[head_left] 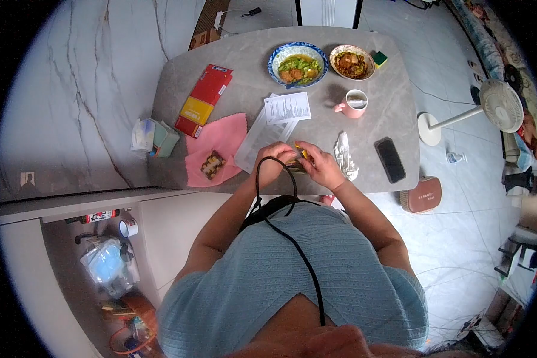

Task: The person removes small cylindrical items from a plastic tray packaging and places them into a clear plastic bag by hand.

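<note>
Near the front edge of the grey table, my left hand point(272, 160) and my right hand point(322, 168) are close together with bent fingers. Both are closed on a small yellow-and-dark item point(305, 153), too small to name surely. A black cord partly crosses the left hand. Left of my hands lies a pink cloth point(227, 138) bearing a small dark tray of pale pieces point(212, 164). Just beyond them are a clear plastic sheet point(253, 142) and a printed paper point(287, 108). Crumpled white wrapping point(344, 156) lies right of my right hand.
A red-and-yellow box point(204, 100) and tissue pack point(155, 137) are at left. Two food bowls, one blue-rimmed point(272, 67), one smaller point(334, 55), stand at the back. A pink mug point(353, 107) and phone point(390, 160) are at right. A fan point(499, 106) stands beyond.
</note>
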